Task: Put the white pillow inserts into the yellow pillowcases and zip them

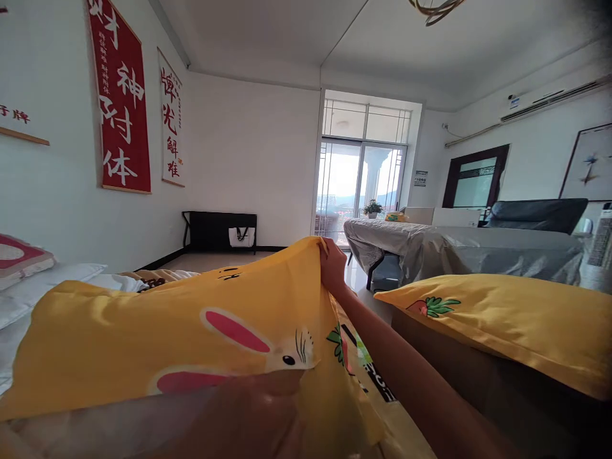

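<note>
A yellow pillowcase (143,331) with a printed rabbit, pink ears and a carrot stretches across the lower left. My right hand (333,261) is closed on its upper right corner and lifts it to a peak. Below the case's lower edge shows a whitish surface, perhaps a pillow. A blurred brown shape at the bottom middle, very close to the camera, may be my left hand (261,411); its fingers cannot be made out. To the right of my forearm lies another yellow pillow (516,312) with a carrot print.
White bedding (23,306) and a pink-patterned pillow (23,255) lie at the left. Further back stands a plastic-covered table (430,239) with a dark chair (535,213). A black folded item (210,231) with a white bag (241,237) leans by the far wall.
</note>
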{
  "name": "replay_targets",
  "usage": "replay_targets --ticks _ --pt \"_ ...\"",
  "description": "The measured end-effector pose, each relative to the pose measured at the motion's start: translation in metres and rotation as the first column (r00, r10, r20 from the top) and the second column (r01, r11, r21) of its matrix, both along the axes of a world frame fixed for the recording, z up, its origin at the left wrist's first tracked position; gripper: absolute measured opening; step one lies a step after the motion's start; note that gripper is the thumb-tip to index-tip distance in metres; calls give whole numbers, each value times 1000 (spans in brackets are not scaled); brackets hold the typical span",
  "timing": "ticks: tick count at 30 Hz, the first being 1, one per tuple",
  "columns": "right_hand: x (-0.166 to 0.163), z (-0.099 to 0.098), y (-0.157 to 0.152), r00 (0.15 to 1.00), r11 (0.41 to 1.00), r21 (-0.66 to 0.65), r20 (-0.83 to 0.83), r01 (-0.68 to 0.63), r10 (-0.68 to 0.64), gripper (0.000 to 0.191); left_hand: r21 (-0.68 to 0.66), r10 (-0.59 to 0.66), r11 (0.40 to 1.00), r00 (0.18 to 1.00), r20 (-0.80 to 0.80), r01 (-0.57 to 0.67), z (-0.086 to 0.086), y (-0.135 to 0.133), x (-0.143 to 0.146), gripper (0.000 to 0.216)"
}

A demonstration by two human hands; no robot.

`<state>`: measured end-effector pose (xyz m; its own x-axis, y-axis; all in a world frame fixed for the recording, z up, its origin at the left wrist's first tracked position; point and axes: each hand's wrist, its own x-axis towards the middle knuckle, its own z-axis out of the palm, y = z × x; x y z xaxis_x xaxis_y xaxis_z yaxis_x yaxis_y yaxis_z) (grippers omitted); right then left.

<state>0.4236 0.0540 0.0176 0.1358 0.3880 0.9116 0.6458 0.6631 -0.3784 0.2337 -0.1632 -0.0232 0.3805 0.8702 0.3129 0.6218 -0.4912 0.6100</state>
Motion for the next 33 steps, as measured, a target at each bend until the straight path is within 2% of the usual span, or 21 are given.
replay_targets --ticks 1,2,3,4,5,7,8,9,10,12,15,17,19,20,21,23,25,26,27,29,33 --pt "-1 3 0 1000 997 70 -18 -23 25 27 132 123 985 989 -88 -110 16 7 -9 44" --pt "-4 7 -1 999 990 134 -26 -40 44 27 310 301 915 949 -96 -258 35 19 -17 47" --pt "-7 12 -3 998 981 187 -24 -49 55 27 477 426 802 904 -34 -360 54 35 -24 43" --pt "-11 17 -5 998 970 236 -19 -54 60 26 550 459 737 888 20 -393 72 54 -29 45" --pt "-15 22 -8 998 958 283 -16 -55 62 26 521 426 761 903 49 -387 89 72 -32 55" --pt "-21 34 -14 998 931 363 -14 -45 54 26 262 231 937 972 36 -232 114 104 -28 62" --pt "-21 39 -17 999 919 393 -5 -39 44 26 185 148 972 989 7 -147 123 114 -22 60" --pt "-20 45 -18 999 908 417 22 -36 29 26 177 111 979 993 -44 -102 128 121 -13 55" --pt "-16 50 -20 998 901 433 68 -38 9 26 238 129 966 985 -114 -99 131 125 -4 49" --pt "-6 58 -19 980 899 434 195 -51 -39 28 424 266 892 940 -213 -157 133 128 13 37" --pt "10 66 -17 957 935 349 285 -54 -51 28 530 324 828 928 -183 -184 131 130 26 34" --pt "18 69 -16 976 971 222 214 -93 44 25 534 276 829 953 -129 -168 131 132 26 40" --pt "25 68 -17 964 963 50 42 -266 264 29 492 220 857 972 -80 -153 132 133 23 44" --pt "29 65 -18 916 917 -36 -77 -397 393 35 457 195 877 979 -55 -149 133 133 22 45" --pt "32 61 -20 840 841 -115 -207 -529 501 42 421 178 894 984 -30 -149 134 133 21 44" --pt "37 47 -23 671 633 -248 -416 -733 614 52 374 175 912 984 13 -167 137 132 22 41" --pt "36 31 -29 582 458 -360 -509 -813 634 50 346 201 917 979 26 -198 137 132 26 33" --pt "32 23 -33 571 413 -396 -528 -820 628 47 335 211 919 977 30 -209 137 133 28 29" --pt "27 17 -37 570 399 -408 -544 -821 615 44 326 221 919 975 39 -221 136 135 31 26" --pt "12 10 -43 576 454 -359 -584 -815 572 43 336 238 909 969 68 -247 132 139 35 22" --pt "-12 8 -49 602 647 -177 -599 -742 527 38 400 179 888 972 154 -227 125 145 26 28"
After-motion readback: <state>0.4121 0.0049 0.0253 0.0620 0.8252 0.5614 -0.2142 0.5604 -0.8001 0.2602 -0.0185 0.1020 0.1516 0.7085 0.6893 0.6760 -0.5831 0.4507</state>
